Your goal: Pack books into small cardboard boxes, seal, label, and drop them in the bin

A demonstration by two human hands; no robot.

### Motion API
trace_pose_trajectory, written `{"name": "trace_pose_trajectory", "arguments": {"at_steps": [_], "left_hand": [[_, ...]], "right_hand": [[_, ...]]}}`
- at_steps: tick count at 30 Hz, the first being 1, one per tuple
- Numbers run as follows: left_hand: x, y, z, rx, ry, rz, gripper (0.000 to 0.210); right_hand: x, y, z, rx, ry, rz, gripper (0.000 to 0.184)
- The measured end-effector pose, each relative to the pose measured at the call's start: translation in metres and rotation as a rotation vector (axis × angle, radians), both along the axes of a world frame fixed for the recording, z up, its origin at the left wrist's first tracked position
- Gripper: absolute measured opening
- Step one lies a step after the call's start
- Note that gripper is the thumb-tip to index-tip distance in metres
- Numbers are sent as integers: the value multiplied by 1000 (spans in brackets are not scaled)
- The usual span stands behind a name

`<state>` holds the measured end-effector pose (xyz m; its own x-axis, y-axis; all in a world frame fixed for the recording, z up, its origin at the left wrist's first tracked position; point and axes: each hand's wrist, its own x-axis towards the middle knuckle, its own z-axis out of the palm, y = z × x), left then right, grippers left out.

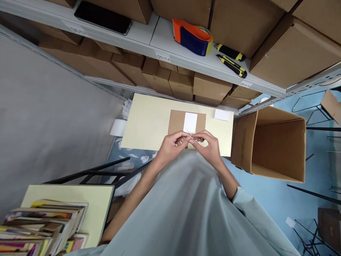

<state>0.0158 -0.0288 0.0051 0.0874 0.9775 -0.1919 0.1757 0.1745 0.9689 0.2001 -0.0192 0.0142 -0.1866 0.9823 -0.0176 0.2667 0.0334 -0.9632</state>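
My left hand (pixel 172 145) and my right hand (pixel 209 146) meet fingertip to fingertip over the near edge of the table. Both are closed in a pinch around a thin, pale sliver (pixel 188 132) that pokes up between them. Its exact kind is too small to tell. Just beyond the fingers lies a flat brown cardboard piece (pixel 176 121), with a white card (pixel 190 121) on top. The card's near edge is close to my fingertips and shows a small yellowish mark. A small white stack (pixel 222 115) sits at the table's far right corner.
Cardboard boxes fill the shelf (pixel 149 41) above the pale table (pixel 146 121). On it are a phone (pixel 103 17), tape dispenser (pixel 192 37) and two box cutters (pixel 231 65) (pixel 229 52). An open carton (pixel 278 145) stands right; books (pixel 45 227) pile lower left.
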Motion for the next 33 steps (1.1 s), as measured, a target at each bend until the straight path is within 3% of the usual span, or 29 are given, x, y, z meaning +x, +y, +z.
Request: {"name": "trace_pose_trajectory", "arguments": {"at_steps": [8,13,20,25,33], "left_hand": [[-8,-8,-2,-82,-18,49,24],[-22,-9,-9,-164,-122,226,26],[-50,-8,-14,-141,-229,474,28],[-91,-11,-24,-194,-368,664,31],[-189,-3,-52,-165,-453,953,31]], "right_hand": [[-3,-2,-12,-107,56,-15,25],[-5,2,-20,-245,118,-85,29],[-14,13,-21,-348,183,-99,28],[-30,22,-24,-340,184,-150,30],[-79,24,-16,-319,153,-258,27]]}}
